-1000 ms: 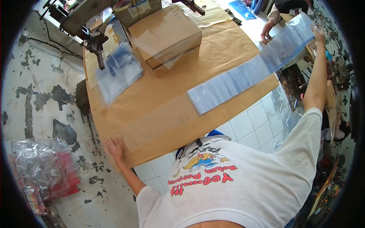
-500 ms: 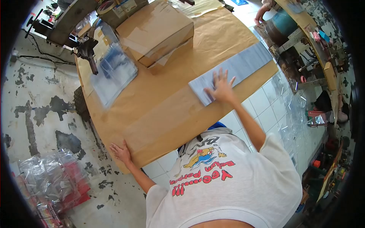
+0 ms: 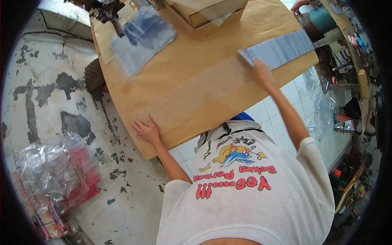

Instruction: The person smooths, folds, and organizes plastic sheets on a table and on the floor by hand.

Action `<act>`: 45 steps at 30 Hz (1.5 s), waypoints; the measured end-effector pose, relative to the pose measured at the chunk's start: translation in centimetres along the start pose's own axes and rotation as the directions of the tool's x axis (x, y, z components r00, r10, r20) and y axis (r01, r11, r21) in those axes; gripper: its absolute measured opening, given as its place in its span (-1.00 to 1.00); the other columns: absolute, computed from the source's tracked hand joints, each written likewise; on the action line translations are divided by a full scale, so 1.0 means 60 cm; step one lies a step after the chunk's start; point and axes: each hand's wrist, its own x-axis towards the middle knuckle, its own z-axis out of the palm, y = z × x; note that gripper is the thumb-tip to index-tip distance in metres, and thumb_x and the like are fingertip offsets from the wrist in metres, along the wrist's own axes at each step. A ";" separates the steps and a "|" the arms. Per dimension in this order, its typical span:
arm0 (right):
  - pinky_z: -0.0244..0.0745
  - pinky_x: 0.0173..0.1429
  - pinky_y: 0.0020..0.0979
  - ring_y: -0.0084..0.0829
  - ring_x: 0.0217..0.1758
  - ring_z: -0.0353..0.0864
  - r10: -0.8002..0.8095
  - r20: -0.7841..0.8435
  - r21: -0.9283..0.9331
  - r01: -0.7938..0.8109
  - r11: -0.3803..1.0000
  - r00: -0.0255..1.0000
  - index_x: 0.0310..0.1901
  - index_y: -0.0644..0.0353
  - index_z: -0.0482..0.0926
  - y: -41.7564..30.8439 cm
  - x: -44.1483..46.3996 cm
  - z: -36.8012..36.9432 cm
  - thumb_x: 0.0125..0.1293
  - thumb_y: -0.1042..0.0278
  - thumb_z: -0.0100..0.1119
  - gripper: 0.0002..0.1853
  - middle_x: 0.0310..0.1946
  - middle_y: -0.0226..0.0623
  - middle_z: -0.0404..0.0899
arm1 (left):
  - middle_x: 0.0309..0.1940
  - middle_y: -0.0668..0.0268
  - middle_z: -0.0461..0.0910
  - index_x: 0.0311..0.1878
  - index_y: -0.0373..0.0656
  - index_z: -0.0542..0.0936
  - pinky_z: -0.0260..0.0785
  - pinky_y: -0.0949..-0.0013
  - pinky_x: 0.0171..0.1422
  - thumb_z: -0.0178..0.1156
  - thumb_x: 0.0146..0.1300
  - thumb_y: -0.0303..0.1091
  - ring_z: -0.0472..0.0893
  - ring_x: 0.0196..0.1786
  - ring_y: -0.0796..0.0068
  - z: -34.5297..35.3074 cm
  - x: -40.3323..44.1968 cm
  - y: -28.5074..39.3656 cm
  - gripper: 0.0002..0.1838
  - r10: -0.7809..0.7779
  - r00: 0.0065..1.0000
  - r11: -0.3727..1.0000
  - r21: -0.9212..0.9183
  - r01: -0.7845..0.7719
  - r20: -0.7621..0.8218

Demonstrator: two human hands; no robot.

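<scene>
My left hand (image 3: pixel 147 131) lies on the near left corner of the brown-covered table (image 3: pixel 188 49), fingers spread, at the end of a thin clear plastic strip (image 3: pixel 196 96). At the right, my right hand (image 3: pixel 262 73) is at the near left corner of a flat stack of bluish plastic film (image 3: pixel 281 50). Its fingers are bent at the stack's edge, and their tips are blurred. The clear strip runs between the two hands.
Clear plastic bags (image 3: pixel 143 38) lie at the table's far left, beside a metal clamp (image 3: pixel 114 18). A cardboard box (image 3: pixel 204 10) stands at the far edge. Another person's hand (image 3: pixel 300 5) is at the top right. Plastic packaging (image 3: pixel 53 171) hangs low at the left.
My right hand has come from the raised far end of the film to the stack's near left corner. The film now lies flat. My left hand stays on the table corner while the view has shifted.
</scene>
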 end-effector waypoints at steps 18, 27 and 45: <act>0.49 0.19 -0.41 -0.46 0.08 0.58 -0.072 -0.542 0.054 0.120 0.991 0.837 0.25 0.27 0.45 0.159 -0.166 -0.788 0.34 0.11 0.23 -0.45 0.04 -0.21 0.60 | -0.28 0.20 0.73 -0.13 0.12 0.75 0.43 0.00 -0.21 0.06 0.31 -0.11 0.67 -0.24 0.02 -0.024 0.257 -0.559 -0.72 -0.330 0.924 0.944 -0.077 0.321 -0.191; 0.54 -0.13 -0.43 -0.46 -0.28 0.64 -0.282 -0.680 0.039 0.417 0.908 0.677 -0.11 0.37 0.61 -0.107 -0.232 -0.793 0.15 0.39 0.35 -0.69 -0.32 -0.28 0.68 | 0.38 -0.02 0.28 0.34 -0.15 0.40 0.06 0.11 0.49 0.23 0.23 0.16 0.24 0.45 0.08 -0.054 0.103 -0.068 -0.26 0.596 0.801 0.697 -0.525 -0.488 0.047; 0.61 -0.08 -0.47 -0.35 -0.16 0.66 -0.041 -0.907 0.201 0.516 0.833 0.420 0.24 0.44 0.36 -0.118 -0.188 -0.897 0.18 0.44 0.31 -0.40 -0.07 -0.02 0.61 | 0.08 -0.08 0.56 0.21 -0.26 0.47 0.35 0.10 0.25 -0.04 0.46 -0.17 0.54 0.14 -0.04 -0.015 0.144 -0.328 -0.58 -0.161 0.938 0.894 -0.448 0.007 -0.307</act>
